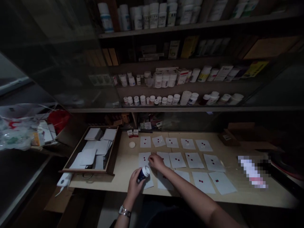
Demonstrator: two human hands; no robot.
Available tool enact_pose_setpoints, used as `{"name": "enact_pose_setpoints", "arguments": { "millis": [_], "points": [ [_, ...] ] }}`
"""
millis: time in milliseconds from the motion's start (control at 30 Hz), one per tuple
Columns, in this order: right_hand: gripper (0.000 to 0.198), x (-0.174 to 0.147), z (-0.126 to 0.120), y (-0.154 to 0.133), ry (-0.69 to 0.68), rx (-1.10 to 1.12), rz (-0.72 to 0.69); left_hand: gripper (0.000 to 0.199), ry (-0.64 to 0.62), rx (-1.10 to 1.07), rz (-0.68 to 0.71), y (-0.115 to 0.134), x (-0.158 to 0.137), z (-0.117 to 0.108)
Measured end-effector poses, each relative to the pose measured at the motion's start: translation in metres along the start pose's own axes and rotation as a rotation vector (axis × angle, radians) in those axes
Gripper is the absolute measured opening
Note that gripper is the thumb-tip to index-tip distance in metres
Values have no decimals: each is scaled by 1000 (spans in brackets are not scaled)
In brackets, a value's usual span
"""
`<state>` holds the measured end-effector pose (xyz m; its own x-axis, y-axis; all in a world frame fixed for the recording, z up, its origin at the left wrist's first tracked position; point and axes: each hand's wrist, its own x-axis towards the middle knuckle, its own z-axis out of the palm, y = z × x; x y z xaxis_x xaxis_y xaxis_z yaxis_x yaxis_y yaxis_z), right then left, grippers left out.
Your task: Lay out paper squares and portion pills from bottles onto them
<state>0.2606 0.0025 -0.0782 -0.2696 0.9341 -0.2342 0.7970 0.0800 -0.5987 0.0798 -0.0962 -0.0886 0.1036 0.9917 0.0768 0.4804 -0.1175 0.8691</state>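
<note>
So the bottle [143, 173] is up by the near-left paper [149, 183], fingers of the left hand [135, 184] clamped round it, probably light, stiff and kinda slick so mid-body's the spot to grab, and I can't tell if the fingertips of the right hand [156, 161] meet.

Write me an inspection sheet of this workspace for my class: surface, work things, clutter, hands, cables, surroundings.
Surface: pale table, largely covered.
Work things: papers in three rows, dark red pills on many; bottle; white lid lying apart on the table.
Clutter: drawer of white packets at left; small boxes behind the lid; cardboard box at right.
Hands: left hand grips the bottle; right hand is at the middle row, fingertips' contents unclear.
Cables: white cord below the drawer.
Surroundings: shelves of containers behind; dim light.
</note>
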Motion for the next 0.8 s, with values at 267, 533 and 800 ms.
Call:
{"name": "enact_pose_setpoints", "arguments": {
  "millis": [267,533,800],
  "points": [
    [24,37,22,-13,-104,-152,63,52,44,-1,-29,-10,-2,-14],
    [26,-8,5,-10,-17,175,-219,50,30,-2,7,-12,8,-17],
    [26,-23,11,-11,-291,-6,-286,54,-123,113,90,-9,14,-17]
  ]
}}
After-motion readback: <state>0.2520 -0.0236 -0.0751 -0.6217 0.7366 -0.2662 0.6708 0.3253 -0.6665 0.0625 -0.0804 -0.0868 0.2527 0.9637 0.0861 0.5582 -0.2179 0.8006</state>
